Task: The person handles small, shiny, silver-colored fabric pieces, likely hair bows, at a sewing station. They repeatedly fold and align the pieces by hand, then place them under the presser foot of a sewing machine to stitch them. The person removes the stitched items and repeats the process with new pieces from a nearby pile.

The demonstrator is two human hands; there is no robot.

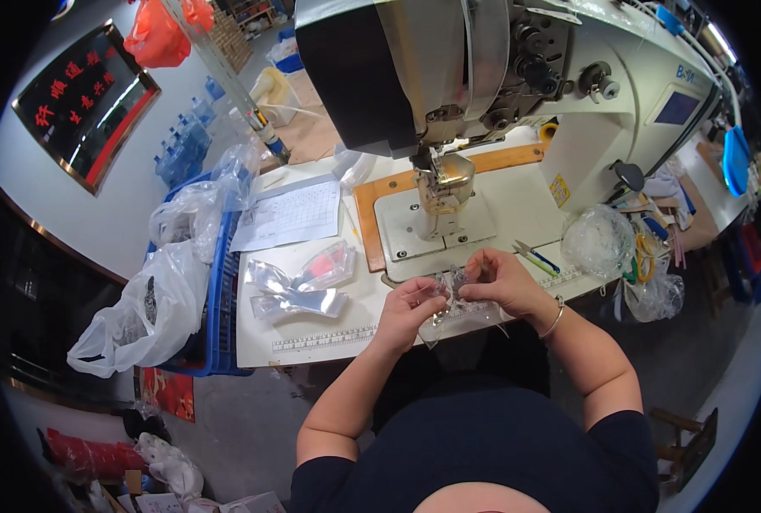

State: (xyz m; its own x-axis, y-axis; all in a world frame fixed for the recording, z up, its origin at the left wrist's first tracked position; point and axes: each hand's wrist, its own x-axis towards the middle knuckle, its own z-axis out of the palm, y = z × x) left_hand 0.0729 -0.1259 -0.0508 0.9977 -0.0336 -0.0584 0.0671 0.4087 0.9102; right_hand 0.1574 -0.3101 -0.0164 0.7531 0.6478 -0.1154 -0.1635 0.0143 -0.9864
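Close to the front edge of the white sewing table (517, 192), my left hand (410, 312) and my right hand (507, 286) are close together. Both pinch a small crumpled piece of clear, shiny plastic (447, 299), whose thin edges hang below the fingers. Its exact kind cannot be made out. Just beyond the hands stands the post (443, 201) of a large white and black sewing machine (603, 64). On the left of the tabletop lies a stack of clear plastic cut pieces (302, 286), one with a pinkish-red patch.
A paper form (290, 214) lies behind the stack. Ruler tape (325, 339) runs along the front edge. Two slim pen-like tools (538, 259) lie right of my hands, near a bundle of clear plastic (598, 242). A blue crate (222, 291) with plastic bags (162, 299) adjoins the table's left side.
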